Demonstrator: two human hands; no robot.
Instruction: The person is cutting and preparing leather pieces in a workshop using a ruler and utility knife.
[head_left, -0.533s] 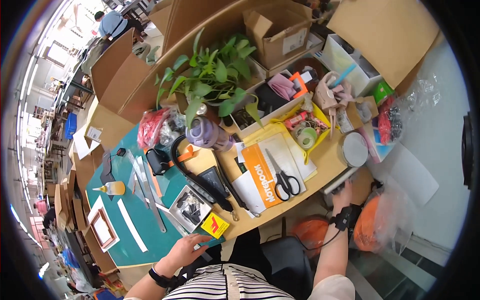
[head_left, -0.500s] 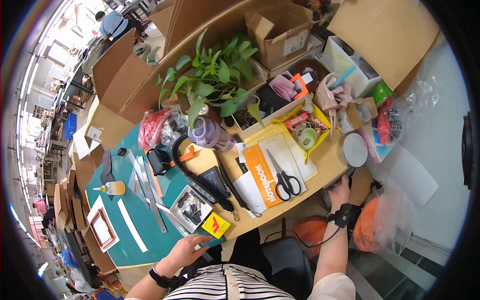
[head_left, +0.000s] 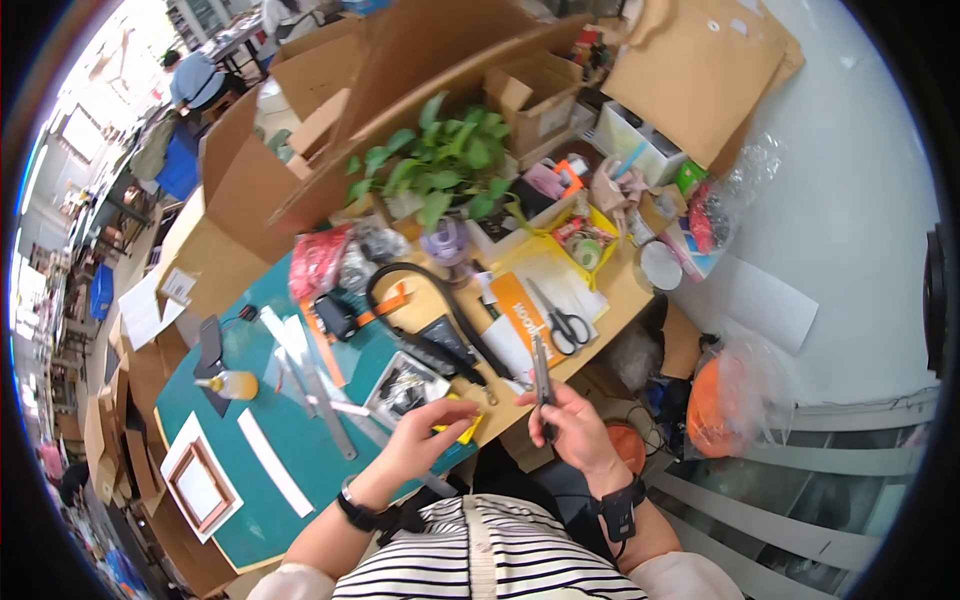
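Note:
My right hand [head_left: 575, 428] is closed round a pair of pliers [head_left: 542, 375], whose grey metal jaws point up and away from me over the table's front edge. My left hand [head_left: 432, 436] has its fingers bent but apart, with nothing visible in it. It hovers beside a yellow box [head_left: 464, 428], partly covering it, and a white tray of small metal and black parts [head_left: 408, 385]. Just beyond lies a black strap [head_left: 470, 322] with metal clips. Black-handled scissors [head_left: 570, 334] rest on an orange notebook [head_left: 516, 305] past the pliers.
A green cutting mat [head_left: 235, 455] bears steel rulers [head_left: 330, 420], a glue bottle [head_left: 232, 384] and a brown frame [head_left: 200, 485]. Behind stand a purple bottle [head_left: 446, 246], a potted plant [head_left: 440, 160] and a yellow tray [head_left: 590, 245]. An orange bagged object [head_left: 712, 405] sits below right.
My right hand has come up from beside the table's right edge to before me, now holding pliers. My left hand has lifted off the table edge and moved right. The view has shifted.

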